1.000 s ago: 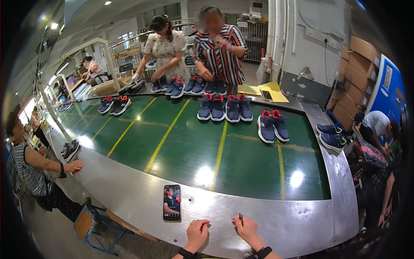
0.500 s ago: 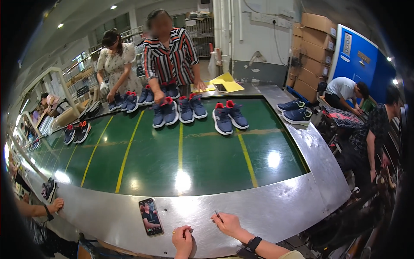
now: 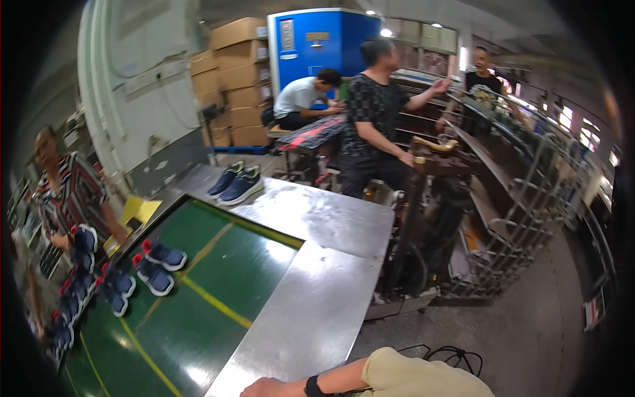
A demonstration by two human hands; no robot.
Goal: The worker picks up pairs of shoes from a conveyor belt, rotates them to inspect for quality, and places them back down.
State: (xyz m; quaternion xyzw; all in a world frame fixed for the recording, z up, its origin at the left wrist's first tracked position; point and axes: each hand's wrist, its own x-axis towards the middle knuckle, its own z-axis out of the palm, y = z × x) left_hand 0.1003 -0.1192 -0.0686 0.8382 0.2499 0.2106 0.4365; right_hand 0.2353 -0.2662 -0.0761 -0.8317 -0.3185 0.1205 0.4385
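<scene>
My right hand (image 3: 262, 388) is at the lower edge, low over the metal border (image 3: 297, 308) of the belt table. Only the back of the hand and the wrist with its black band show; the fingers are cut off by the picture's edge, so what they hold is hidden. My left hand is outside the picture. Ahead on the green belt (image 3: 231, 271) stands a pair of navy sneakers (image 3: 157, 268) with red linings and white soles. More such sneakers (image 3: 116, 288) stand in a row to their left. Another navy pair (image 3: 236, 184) sits on the far metal corner.
A person in a striped shirt (image 3: 73, 192) stands at the far left, near yellow sheets (image 3: 139, 210). Beyond the table are stacked cartons (image 3: 241, 79), a blue cabinet (image 3: 314, 49) and several people. Dark machinery and a metal rack (image 3: 509, 218) stand right, with black cables (image 3: 456, 357) below.
My view has swung to the right. My left hand and the phone have left the picture. My right hand, which held a small thin tool, now shows only partly at the lower edge.
</scene>
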